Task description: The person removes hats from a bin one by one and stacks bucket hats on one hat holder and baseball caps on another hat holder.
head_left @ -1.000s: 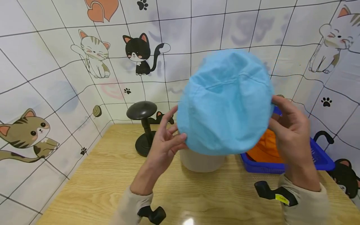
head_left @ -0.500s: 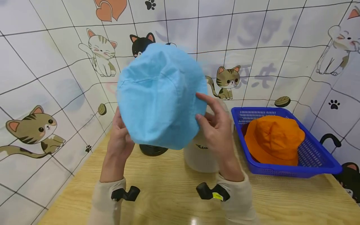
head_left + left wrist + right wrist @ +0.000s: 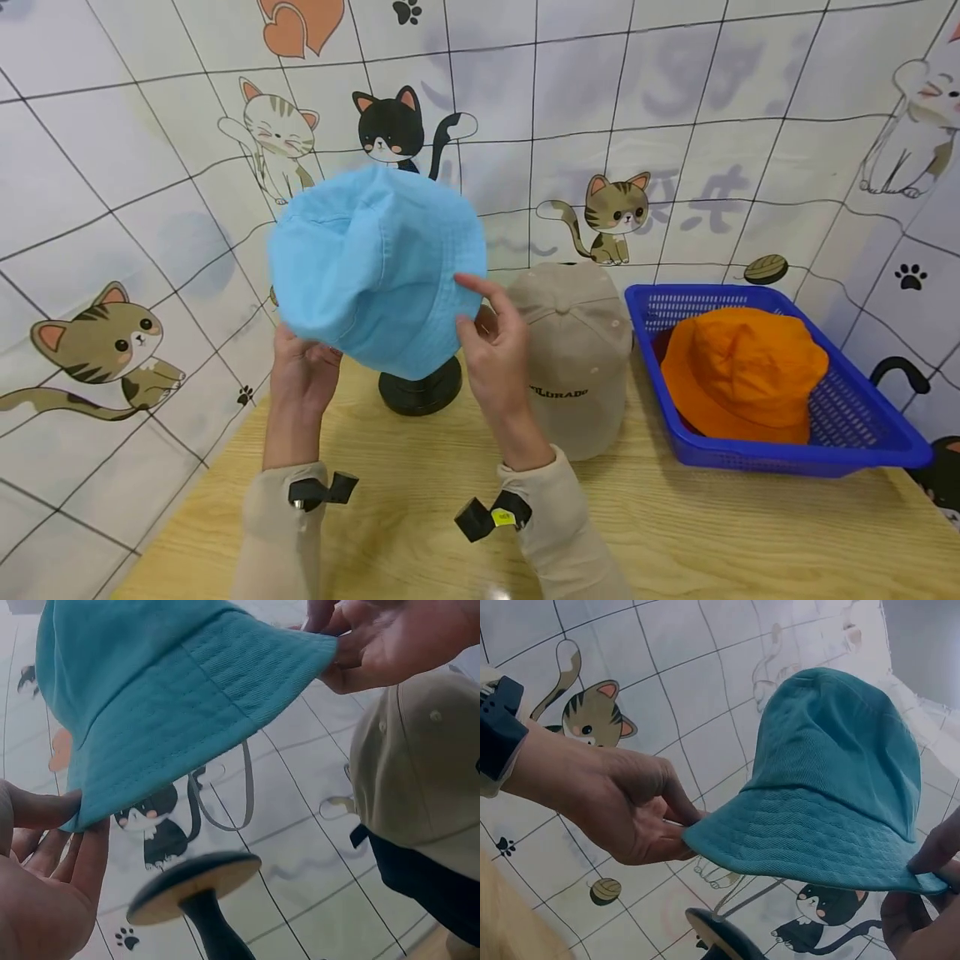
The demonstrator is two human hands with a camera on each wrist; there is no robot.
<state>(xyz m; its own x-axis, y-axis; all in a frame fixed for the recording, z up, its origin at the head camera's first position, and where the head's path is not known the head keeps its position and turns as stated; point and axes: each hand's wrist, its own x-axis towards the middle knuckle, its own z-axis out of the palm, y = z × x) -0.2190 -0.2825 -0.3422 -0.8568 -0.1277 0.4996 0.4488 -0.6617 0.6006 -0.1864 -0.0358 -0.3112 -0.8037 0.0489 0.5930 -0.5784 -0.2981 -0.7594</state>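
Note:
A light blue bucket hat [image 3: 375,267] is held up in the air by both hands. My left hand [image 3: 303,371] pinches one side of its brim, thumb above, as the left wrist view shows. Across from it, my right hand [image 3: 495,358] pinches the other side of the brim between thumb and fingers. Directly below the hat is a black hat stand [image 3: 420,390]; its round top [image 3: 195,876] shows in the left wrist view, apart from the brim. A thin strap [image 3: 247,787] hangs under the hat.
To the right, a beige cap [image 3: 573,350] with dark lettering sits upright on a support. Beyond it, a blue plastic basket [image 3: 847,458] holds an orange bucket hat [image 3: 742,375]. All stand on a wooden table [image 3: 420,517], before a wall [image 3: 495,100] printed with cats.
Both hands have carried the blue hat leftward, away from the beige cap and over the black stand. The hat has turned so its brim side faces right and is now slightly lower.

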